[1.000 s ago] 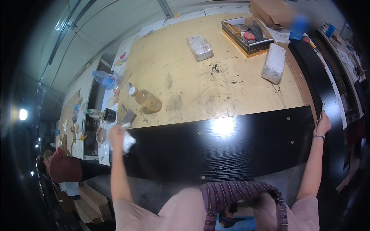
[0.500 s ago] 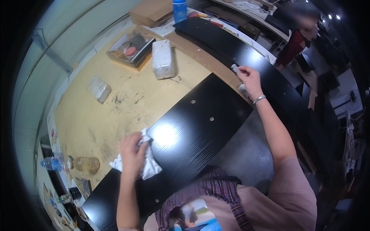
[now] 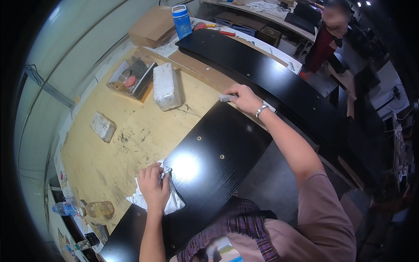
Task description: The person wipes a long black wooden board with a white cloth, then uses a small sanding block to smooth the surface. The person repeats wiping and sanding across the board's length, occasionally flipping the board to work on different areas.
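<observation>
A long glossy black panel [image 3: 218, 148] with small round holes lies slanted across the wooden workbench [image 3: 126, 144]. My left hand [image 3: 153, 187] presses a crumpled white cloth [image 3: 173, 201] against the panel's near edge. My right hand [image 3: 242, 98] reaches to the panel's far end and holds a small grey block [image 3: 225, 98] at that end.
A second black panel [image 3: 279, 83] lies beyond. On the bench are two white blocks [image 3: 166, 86], a metal tray of parts [image 3: 132, 77], a cardboard box [image 3: 151, 27], a blue canister [image 3: 181, 21] and bottles [image 3: 89, 209]. A person [image 3: 325, 39] stands at the far right.
The view has swung from the left end of the panel toward its right end. My left hand with the cloth has slid along the panel. My right hand stays at the far end.
</observation>
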